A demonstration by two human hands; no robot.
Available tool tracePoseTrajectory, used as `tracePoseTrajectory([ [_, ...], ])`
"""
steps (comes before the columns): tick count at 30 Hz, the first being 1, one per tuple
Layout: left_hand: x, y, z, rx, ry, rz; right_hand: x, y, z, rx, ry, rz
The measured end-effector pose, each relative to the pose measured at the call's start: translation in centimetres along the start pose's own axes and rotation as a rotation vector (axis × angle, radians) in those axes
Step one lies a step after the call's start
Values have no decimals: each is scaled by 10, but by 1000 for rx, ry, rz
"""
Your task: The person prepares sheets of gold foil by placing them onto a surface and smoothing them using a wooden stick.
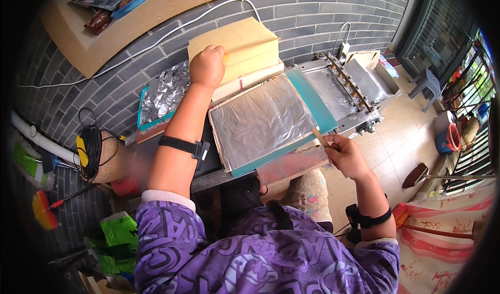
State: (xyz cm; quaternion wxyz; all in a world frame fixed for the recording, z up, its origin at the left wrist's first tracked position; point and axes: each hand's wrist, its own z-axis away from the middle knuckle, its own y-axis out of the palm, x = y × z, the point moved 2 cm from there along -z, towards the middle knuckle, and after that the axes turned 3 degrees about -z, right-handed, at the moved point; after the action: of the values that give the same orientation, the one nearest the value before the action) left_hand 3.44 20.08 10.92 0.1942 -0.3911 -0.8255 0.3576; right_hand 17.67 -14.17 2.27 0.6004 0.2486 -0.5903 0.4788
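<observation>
My left hand [208,66] is closed at the front of a stack of yellow paper [250,48], with a bit of yellow showing by its fingers. In my right hand [343,155] is a thin flat wooden stick [320,137], its tip at the right corner of a wrinkled silver foil sheet [261,118]. That foil lies over paper sheets on a teal ribbed mat [312,101]. A bundle with a red mark [240,82] sits between the yellow stack and the foil. Crumpled foil [164,95] fills a teal tray left of my left forearm.
A metal frame device with a roller bar [349,83] stands right of the mat, before a grey brick wall [328,11]. A window ledge [156,17] juts out at the upper left. On the floor at right are a grey stool [426,86] and a blue bin [445,140].
</observation>
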Motion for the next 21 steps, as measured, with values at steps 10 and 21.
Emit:
tracePoseTrajectory([
  [10,-3,8,-11,164,-22,154,0,2,1,-3,-25,26],
  [21,-84,-51,112,195,23,492,0,2,4,-10,-81,6],
])
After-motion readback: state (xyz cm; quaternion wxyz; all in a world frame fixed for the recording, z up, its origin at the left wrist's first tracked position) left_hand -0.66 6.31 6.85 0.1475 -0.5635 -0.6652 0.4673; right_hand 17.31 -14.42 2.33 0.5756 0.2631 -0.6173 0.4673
